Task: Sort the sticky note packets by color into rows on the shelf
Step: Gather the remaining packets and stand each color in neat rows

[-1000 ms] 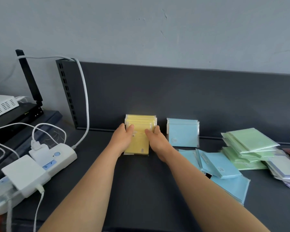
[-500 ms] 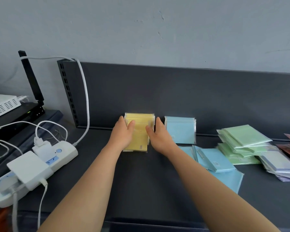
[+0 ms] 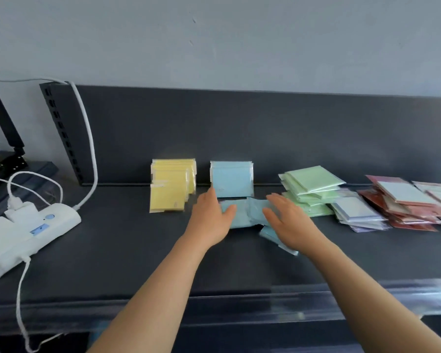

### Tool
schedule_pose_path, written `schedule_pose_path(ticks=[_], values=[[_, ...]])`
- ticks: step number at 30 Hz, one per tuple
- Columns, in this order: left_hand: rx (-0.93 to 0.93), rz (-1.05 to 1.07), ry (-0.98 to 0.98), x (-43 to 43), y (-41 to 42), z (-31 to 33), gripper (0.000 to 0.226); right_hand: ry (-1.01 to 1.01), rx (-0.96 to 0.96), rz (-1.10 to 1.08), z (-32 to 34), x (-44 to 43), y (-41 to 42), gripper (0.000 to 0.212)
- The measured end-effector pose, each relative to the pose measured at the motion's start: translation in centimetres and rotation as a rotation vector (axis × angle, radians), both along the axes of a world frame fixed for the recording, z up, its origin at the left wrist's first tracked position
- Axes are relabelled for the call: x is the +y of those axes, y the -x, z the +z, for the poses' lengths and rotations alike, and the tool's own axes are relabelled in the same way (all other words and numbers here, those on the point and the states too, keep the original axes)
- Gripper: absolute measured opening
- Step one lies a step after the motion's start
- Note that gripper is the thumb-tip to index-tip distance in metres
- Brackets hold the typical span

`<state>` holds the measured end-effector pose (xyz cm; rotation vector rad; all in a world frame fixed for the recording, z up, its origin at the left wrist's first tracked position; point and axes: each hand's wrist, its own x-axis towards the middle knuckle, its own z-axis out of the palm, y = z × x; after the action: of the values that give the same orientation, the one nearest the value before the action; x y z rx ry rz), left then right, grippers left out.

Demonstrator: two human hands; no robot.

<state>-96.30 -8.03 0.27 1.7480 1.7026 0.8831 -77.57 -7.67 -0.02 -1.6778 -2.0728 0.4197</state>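
Landmark: standing row of pale blue cellophane-wrapped sticky note packets [image 3: 231,178], upright against the back panel of the dark grey metal shelf [image 3: 112,250].

Just left of it — row of pale yellow wrapped packets [image 3: 172,187], overlapped front to back. No loose yellow visible anywhere. Reads as finished.

Directly in front of it: loose pale blue packets [image 3: 250,212], lying flat and askew, not yet in the row.
- left hand [image 3: 209,220] on the left end of that heap, palm down, fingers straight, thumb spread, gripping nothing.
- right hand [image 3: 288,222] at the right end, fingers straight and splayed, nothing pinched. Motion blur, so cannot tell whether touching or hovering.

Right of it, in order:
- slumped pile of pale green packets [image 3: 311,189]
- pile of lavender-white packets [image 3: 357,212]
- pile of red-brown packets [image 3: 405,207] with a few pale ones on top

All heaps, no rows yet.

Far left of it: white power strip [image 3: 31,230] with cables, not part of the job.

Estimate — one colour done, blue partly done, three heaps untouched. Roughly a third in, as a guess only.
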Motion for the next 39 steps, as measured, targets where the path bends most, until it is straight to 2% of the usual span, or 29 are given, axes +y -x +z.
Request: schedule_pose_path(ticks=[2, 4, 7, 11, 15, 20, 28, 32, 35, 39], values=[[-0.104, 0.041, 0.1, 0.7, -1.0, -0.8, 0.045, 0.005, -0.007, 0.038, -1.4, -0.7, -1.1, 0.039], [-0.228, 0.103, 0.128, 1.2, -1.9, -0.8, 0.037, -0.012, 0.022, 0.044, -2.1, -1.4, -1.4, 0.044], [-0.326, 0.186, 0.15, 1.3, -3.0, -0.6, 0.026, -0.039, 0.107, 0.045, -2.1, -1.9, -1.9, 0.041], [-0.409, 0.221, 0.23, 1.1, -3.1, -0.6, 0.038, -0.012, 0.213, 0.055, -1.6, -2.3, -2.6, 0.034], [-0.48, 0.209, 0.249, 0.5, -2.4, -0.5, 0.056, 0.054, 0.128, -0.006, -2.1, -2.4, -3.4, 0.035], [-0.292, 0.198, 0.181, -1.4, -0.8, -1.3, 0.061, 0.119, 0.139, 0.06, -2.1, -3.3, -3.4, 0.035], [0.02, 0.299, 0.208, -3.2, 3.0, -1.4, 0.076, 0.182, 0.312, 0.142, -2.5, -4.4, -2.2, 0.036], [0.298, 0.301, 0.137, -3.6, 2.8, -1.2, 0.067, 0.148, 0.516, 0.033, -2.2, -4.3, -2.0, 0.041], [0.37, 0.201, 0.004, -3.2, 1.5, -0.6, 0.059, 0.122, 0.716, -0.101, -2.1, -4.0, -2.2, 0.034], [0.476, 0.023, 0.055, -2.1, -0.4, -0.2, 0.068, 0.088, 0.758, -0.21, -2.2, -3.7, -2.9, 0.03]])
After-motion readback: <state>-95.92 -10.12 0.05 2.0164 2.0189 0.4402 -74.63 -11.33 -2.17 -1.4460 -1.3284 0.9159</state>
